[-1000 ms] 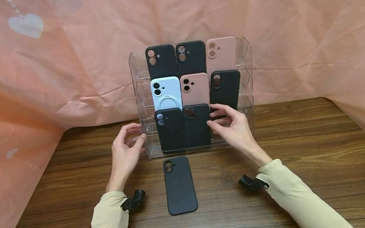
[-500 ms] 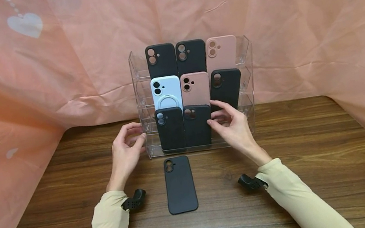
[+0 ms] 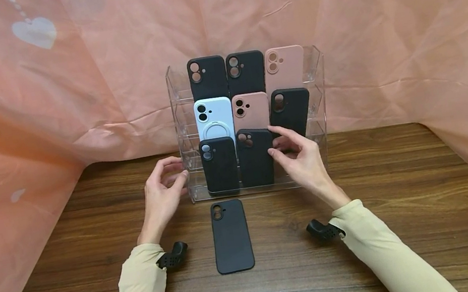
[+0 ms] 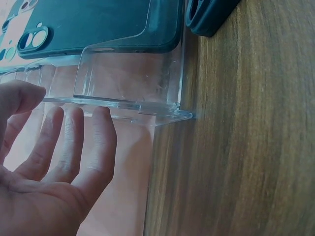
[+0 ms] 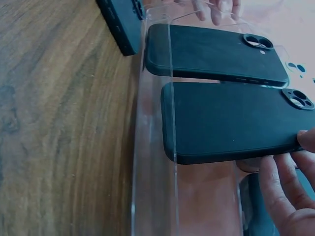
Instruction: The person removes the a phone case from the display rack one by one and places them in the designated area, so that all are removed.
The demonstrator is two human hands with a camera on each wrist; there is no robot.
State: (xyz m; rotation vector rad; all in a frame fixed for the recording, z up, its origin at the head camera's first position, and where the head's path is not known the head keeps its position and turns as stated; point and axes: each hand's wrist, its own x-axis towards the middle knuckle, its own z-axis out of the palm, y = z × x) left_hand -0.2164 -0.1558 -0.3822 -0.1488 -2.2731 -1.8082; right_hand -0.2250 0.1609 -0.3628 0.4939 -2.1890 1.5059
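A clear acrylic stand (image 3: 317, 76) holds three rows of phone cases. In its bottom row stand two black cases. My right hand (image 3: 298, 159) pinches the right edge of the middle black case (image 3: 256, 157), which sits a little higher than its black neighbour (image 3: 220, 166) and leans slightly. The right wrist view shows my fingertips (image 5: 285, 196) on that case (image 5: 231, 123). My left hand (image 3: 163, 190) rests its fairly straight fingers (image 4: 74, 142) against the stand's left wall (image 4: 133, 78). Another black case (image 3: 230, 236) lies flat on the table in front of the stand.
Above the bottom row stand a white ring case (image 3: 214, 118), a pink case (image 3: 250, 110) and a black case (image 3: 290, 109), with two black and one pink behind. Peach cloth (image 3: 28, 122) walls in the wooden table (image 3: 408, 200).
My right hand has lifted the middle black case of the bottom row slightly and tipped it. The left hand has stayed at the stand's left wall.
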